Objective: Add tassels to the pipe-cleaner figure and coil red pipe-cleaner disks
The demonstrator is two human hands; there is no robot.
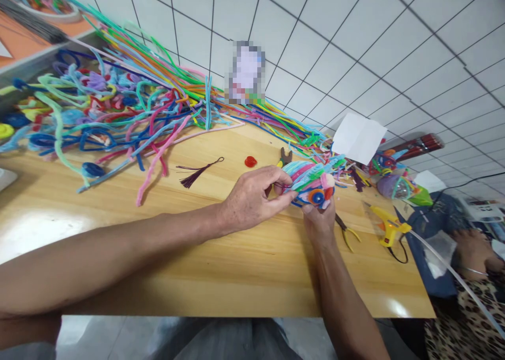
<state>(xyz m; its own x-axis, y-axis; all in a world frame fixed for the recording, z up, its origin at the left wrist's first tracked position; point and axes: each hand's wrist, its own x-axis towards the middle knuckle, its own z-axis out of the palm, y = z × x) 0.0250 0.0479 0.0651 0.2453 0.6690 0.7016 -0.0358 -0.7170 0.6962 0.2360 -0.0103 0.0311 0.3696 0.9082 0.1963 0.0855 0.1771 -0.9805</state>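
My right hand [320, 220] is wrapped around the underside of a colourful pipe-cleaner figure [311, 178]. The figure has a round blue-and-orange eye, red and white parts, and pink, light blue and green strands along its top. From the left, my left hand [256, 197] pinches the figure's edge with thumb and forefinger. Thin dark strands show near those fingertips, though where they run is partly hidden. Left of the hands lie a dark purple tassel [193, 175] with a loop and a small red bead-like piece [250, 162]. Yellow-handled cutters [284, 157] lie just behind the figure.
Piles of pipe cleaners [118, 113] cover the left and back of the table [221, 276]. Pliers [347, 231] and a yellow glue gun [389, 226] lie right. A blurred-out phone-like object [247, 73] leans on the tiled wall. Another person's hand [475, 249] shows far right.
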